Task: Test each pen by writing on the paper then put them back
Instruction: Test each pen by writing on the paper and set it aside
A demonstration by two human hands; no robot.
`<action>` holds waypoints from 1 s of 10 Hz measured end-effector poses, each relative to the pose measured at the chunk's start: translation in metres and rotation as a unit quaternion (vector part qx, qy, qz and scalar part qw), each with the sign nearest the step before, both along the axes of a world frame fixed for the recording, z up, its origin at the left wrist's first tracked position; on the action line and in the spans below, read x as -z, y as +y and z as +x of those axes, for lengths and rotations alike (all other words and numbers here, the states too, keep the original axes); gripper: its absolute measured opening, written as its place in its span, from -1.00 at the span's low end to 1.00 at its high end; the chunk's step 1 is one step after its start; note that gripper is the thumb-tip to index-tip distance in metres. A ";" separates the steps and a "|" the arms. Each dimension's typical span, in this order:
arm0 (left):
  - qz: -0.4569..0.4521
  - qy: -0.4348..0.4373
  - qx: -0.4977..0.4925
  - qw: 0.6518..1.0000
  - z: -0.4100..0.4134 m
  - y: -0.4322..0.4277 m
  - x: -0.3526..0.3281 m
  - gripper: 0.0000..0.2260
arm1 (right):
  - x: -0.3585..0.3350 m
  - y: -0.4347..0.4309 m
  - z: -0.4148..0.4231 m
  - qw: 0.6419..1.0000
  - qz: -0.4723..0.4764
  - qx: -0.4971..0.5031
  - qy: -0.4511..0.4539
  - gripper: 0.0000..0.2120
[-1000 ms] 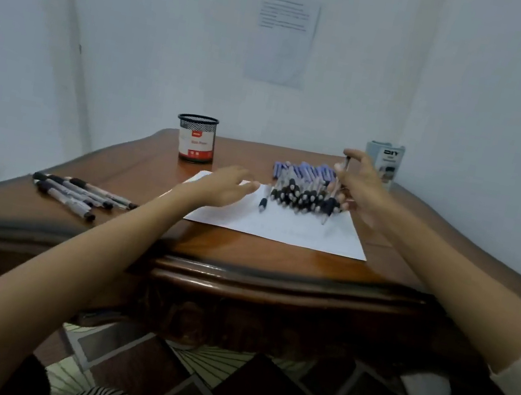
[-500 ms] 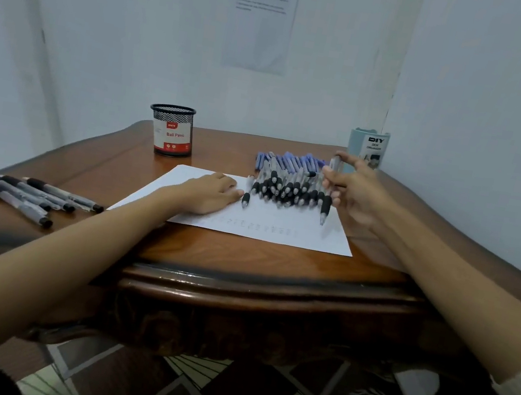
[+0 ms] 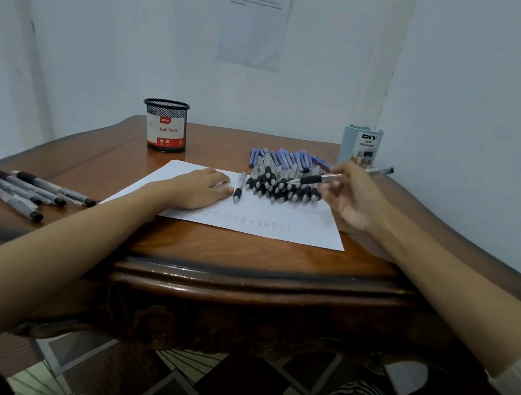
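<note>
Pen pile [image 3: 284, 184] between cup [image 3: 163, 131] and organizer [image 3: 362, 147]

One mesh cup [image 3: 164, 124], one desk organizer [image 3: 360, 147], one paper sheet [image 3: 281, 230], one loose pen [image 3: 238, 190], one held pen [image 3: 313, 178], four or five grouped pens [image 3: 27, 191] and one uncountable pile [image 3: 272, 183] are showing.

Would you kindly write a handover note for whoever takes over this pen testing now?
Left hand: flat on the paper, holding nothing.
Right hand: grips a pen raised over the pile of pens, tip off the paper.
A loose pen lies by the left hand; a separate group of pens lies at the table's left end; the mesh cup stands behind the paper.
Done: a row of faint test marks near the paper's front edge.
Left: write with the held pen, likely work through the pile, put pens back.
</note>
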State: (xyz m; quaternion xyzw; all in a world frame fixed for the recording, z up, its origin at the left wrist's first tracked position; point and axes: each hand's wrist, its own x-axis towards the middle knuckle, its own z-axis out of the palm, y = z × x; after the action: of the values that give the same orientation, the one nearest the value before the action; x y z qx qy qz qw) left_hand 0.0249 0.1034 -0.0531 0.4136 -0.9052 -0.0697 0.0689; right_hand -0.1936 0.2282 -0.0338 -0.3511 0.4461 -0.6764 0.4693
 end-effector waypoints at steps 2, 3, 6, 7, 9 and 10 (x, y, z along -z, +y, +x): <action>0.003 -0.004 -0.001 1.000 0.000 0.001 0.000 -0.55 | 0.007 0.005 0.016 0.952 0.041 -0.166 0.252 -0.56; 0.002 -0.004 -0.001 1.000 0.000 0.001 0.000 -0.55 | 0.010 0.007 0.021 0.939 0.014 -0.104 0.327 -0.70; 0.006 -0.006 -0.001 1.000 0.000 0.001 0.000 -0.55 | 0.016 0.004 0.020 0.927 -0.017 -0.071 0.369 -0.62; 0.006 -0.005 0.000 1.000 -0.001 0.002 0.000 -0.55 | 0.016 0.004 0.021 0.921 -0.018 -0.060 0.383 -0.64; 0.007 -0.009 -0.002 1.000 0.000 0.001 0.001 -0.55 | 0.017 0.001 0.020 0.929 0.004 -0.063 0.366 -0.61; 0.006 -0.009 -0.005 1.000 0.000 -0.001 0.002 -0.55 | 0.015 0.003 0.021 0.929 0.001 -0.065 0.363 -0.63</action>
State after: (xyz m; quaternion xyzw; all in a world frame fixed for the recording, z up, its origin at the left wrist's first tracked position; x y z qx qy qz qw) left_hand 0.0251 0.1022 -0.0551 0.4194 -0.9031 -0.0715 0.0585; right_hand -0.1730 0.2308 -0.0490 -0.6007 0.5627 -0.4699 0.3187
